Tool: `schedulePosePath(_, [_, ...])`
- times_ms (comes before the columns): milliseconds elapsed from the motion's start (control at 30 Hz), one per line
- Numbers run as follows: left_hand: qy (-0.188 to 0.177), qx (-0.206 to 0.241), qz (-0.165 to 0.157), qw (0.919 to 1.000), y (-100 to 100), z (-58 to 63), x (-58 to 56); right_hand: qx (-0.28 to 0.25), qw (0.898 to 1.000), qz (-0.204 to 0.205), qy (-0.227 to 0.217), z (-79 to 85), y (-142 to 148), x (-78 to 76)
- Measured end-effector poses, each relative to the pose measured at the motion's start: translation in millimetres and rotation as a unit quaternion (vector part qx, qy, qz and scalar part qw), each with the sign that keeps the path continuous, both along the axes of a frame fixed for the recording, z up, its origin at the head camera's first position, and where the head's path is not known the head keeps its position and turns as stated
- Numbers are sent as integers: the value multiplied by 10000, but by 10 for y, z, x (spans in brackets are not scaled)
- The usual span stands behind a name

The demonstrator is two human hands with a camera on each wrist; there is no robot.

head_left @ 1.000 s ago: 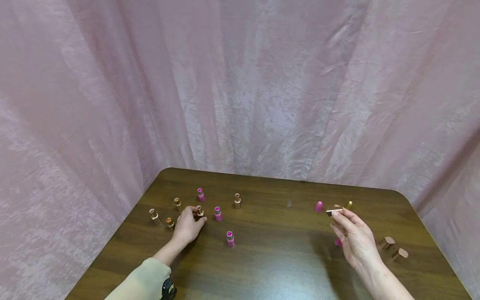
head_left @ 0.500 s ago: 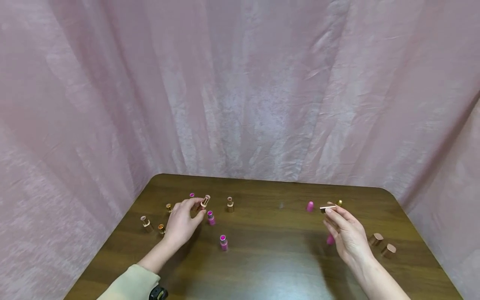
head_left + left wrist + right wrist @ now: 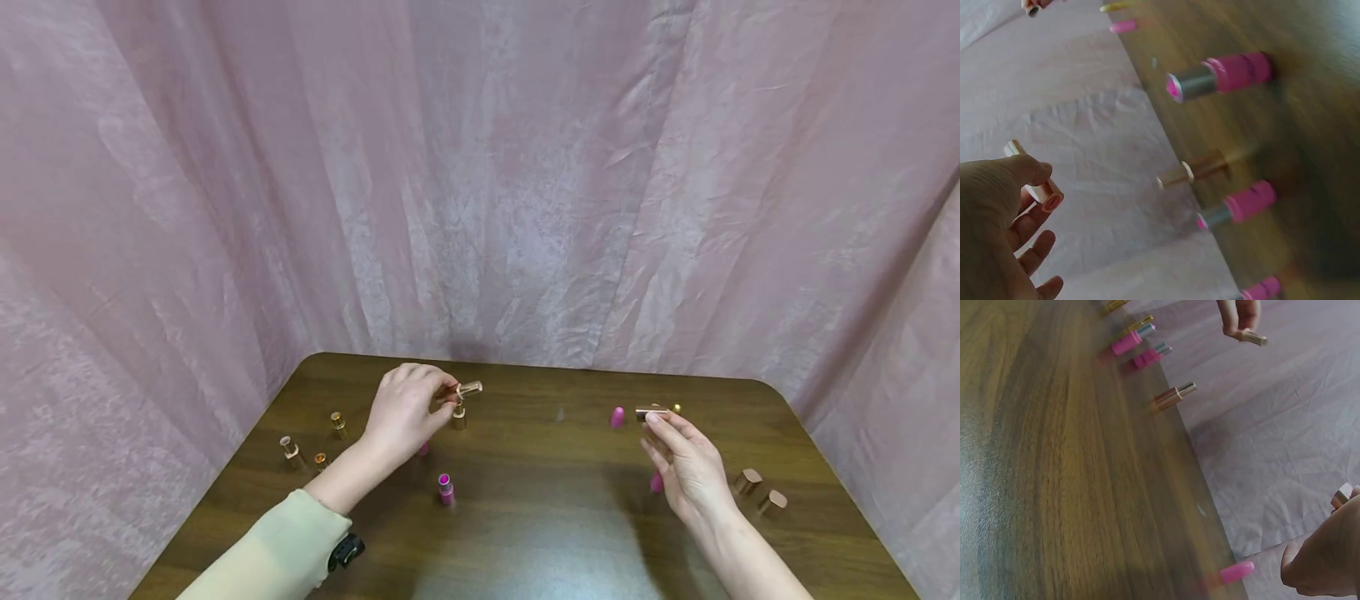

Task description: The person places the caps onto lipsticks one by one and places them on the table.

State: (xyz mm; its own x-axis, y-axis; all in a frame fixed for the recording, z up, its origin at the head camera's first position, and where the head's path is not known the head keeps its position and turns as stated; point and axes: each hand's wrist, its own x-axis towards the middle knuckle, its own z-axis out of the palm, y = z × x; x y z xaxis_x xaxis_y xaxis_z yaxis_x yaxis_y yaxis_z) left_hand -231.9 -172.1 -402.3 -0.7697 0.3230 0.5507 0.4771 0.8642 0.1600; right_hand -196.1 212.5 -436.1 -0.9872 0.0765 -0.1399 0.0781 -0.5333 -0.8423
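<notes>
My left hand holds a rose-gold lipstick between thumb and fingers, lifted off the table. Its inner tube points right in the head view. In the left wrist view, the base of that lipstick faces the camera, and the other fingers are loosely bent. Over the table's right side, my right hand pinches a rose-gold lipstick cap, held nearly level with its dark end to the left. That cap is partly hidden by the hand in the right wrist view. Lipstick and cap are apart.
Uncapped lipsticks stand on the table's left: a pink one, gold ones, and a rose-gold one. Another rose-gold lipstick stands near the far edge. Right are pink caps and rose-gold caps. A pink curtain hangs behind.
My left hand has lifted the rose-gold lipstick from the table and carried it right, tipping it toward horizontal. The right hand keeps the cap in nearly the same place.
</notes>
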Motion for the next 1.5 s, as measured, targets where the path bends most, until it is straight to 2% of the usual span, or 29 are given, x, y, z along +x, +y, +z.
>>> schedulePosePath(167, [401,-383,-402,9977,230,26,-77,132,9998,-63,-103,2,-72,-42])
schedulePosePath(333, [535,-839,-436,9941,412,22,-117,269,9995,-17,-146,5,-216,-117])
schedulePosePath(500, [493,-1125,-456,9914,552,7,-136,315,9995,19,-77,-6,-358,-188])
schedulePosePath(700, [454,-1101,-569,9913,651,-19,-159,311,9995,32,-47,-39,-476,-237])
schedulePosePath(867, [578,-1062,-624,9907,691,-36,-177,412,9991,68,-35,-62,-544,-244])
schedulePosePath(1033, [633,-1192,-597,9891,756,-24,-185,529,9985,99,-5,-66,-605,-249])
schedulePosePath(1200, [581,-1206,-709,9885,834,1,-173,533,9984,174,-17,-64,-673,-257])
schedulePosePath(1500, [490,-1100,-796,9895,896,-4,-162,736,9961,369,302,-71,-810,-265])
